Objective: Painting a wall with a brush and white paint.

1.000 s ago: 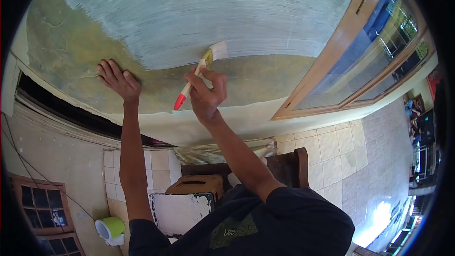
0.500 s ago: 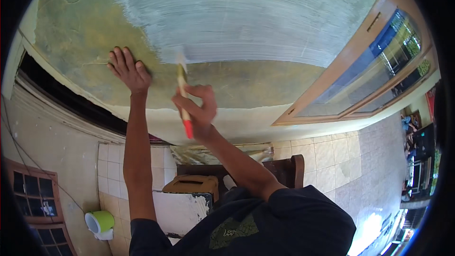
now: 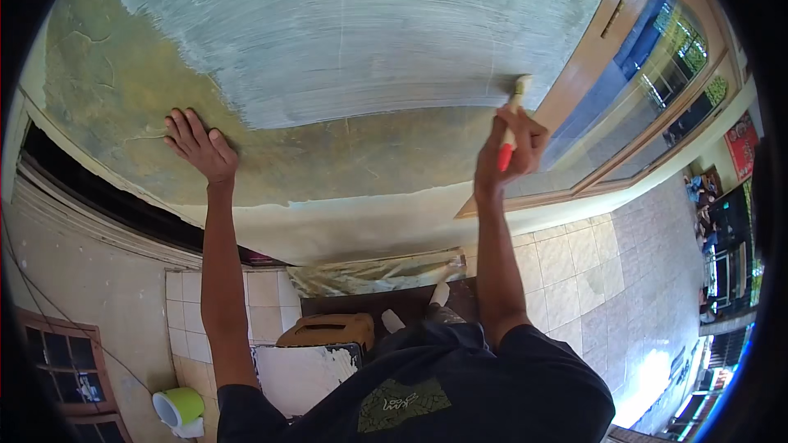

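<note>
My right hand is closed round the handle of a paintbrush, which has a pale shaft and a red end. Its bristles point up and touch the wall at the right edge of a whitish brushed coat, close to the wooden window frame. My left hand lies flat with fingers spread on the bare olive-brown wall, left of the coat's lower edge. It holds nothing.
Below me are a tray with white paint, a brown case and a dark bench. A crumpled sheet lies along the wall's foot. A green-and-white bucket stands lower left. Glass panes are at the right.
My right hand has swept the paintbrush rightward along the coat's lower edge to beside the window frame. My left hand stays flat on the wall; the whole view has shifted slightly.
</note>
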Demonstrator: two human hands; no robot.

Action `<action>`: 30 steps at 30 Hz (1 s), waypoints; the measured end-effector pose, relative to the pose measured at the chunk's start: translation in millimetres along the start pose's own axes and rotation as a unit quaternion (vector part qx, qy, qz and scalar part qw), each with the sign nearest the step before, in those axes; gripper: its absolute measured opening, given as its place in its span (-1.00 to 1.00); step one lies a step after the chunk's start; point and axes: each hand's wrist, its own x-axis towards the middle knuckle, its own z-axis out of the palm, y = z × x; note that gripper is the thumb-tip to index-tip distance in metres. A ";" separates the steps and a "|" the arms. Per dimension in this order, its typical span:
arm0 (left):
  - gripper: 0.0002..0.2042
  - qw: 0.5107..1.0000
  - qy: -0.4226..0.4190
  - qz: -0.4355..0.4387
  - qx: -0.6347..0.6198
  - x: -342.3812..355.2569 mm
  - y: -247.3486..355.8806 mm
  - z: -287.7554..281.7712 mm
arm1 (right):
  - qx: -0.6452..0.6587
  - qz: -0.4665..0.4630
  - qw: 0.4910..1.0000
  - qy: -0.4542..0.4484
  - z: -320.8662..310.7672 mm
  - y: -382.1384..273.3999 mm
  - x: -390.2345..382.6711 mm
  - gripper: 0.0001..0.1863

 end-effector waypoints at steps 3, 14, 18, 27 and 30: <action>-0.47 1.000 -0.001 -0.002 -0.001 0.7 -3.4 1.5 | 0.045 0.010 0.999 -0.015 27.3 -37.0 -32.8 -0.74; -0.47 1.000 0.013 0.001 -0.012 -4.7 -53.9 -6.6 | 0.240 0.024 0.964 -0.108 106.6 -229.1 -129.8 -0.64; -0.47 0.999 0.016 -0.018 -0.021 -10.1 -69.0 -7.0 | 0.273 -0.001 0.951 -0.145 127.3 -280.8 -149.5 -0.66; -0.48 1.000 0.010 -0.021 -0.003 -9.7 -81.8 -10.1 | 0.363 0.011 0.921 -0.137 120.5 -308.1 -154.7 -0.67; -0.48 1.000 0.010 -0.020 -0.010 -8.7 -76.6 -13.6 | 0.400 0.014 0.905 -0.146 110.7 -292.3 -144.2 -0.72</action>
